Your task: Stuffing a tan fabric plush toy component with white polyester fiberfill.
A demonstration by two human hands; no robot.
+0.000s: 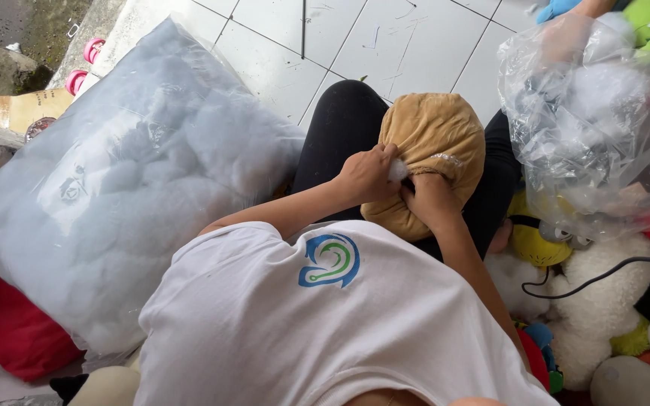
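A tan plush shell [434, 143] is held in the lap, resting across the black-clad legs above the tiled floor [385, 45]. Its opening is turned toward the body, and both hands are gathered at that opening. The left hand [366, 174] is closed around a small tuft of white stuffing [398, 171], which is being pressed at the mouth of the shell. The right hand [432, 199] is clenched on the fabric edge, so that the opening is kept pinched and steady.

The shell is judged to be well filled already: its far end is rounded and taut, with little slack visible. Only the part nearest the opening appears wrinkled and loose, so a little more filling seems to be wanted there. The opening is not yet closed; no stitching can be made out.

Just to the left, 1 large clear bag of white fibre [122, 188] lies on a red cushion [9, 331], still bulky. To the right, a crumpled clear plastic bag [588, 120] is seen above a heap of other plush toys [596, 308], white and yellow among them; whether those are finished cannot be told.
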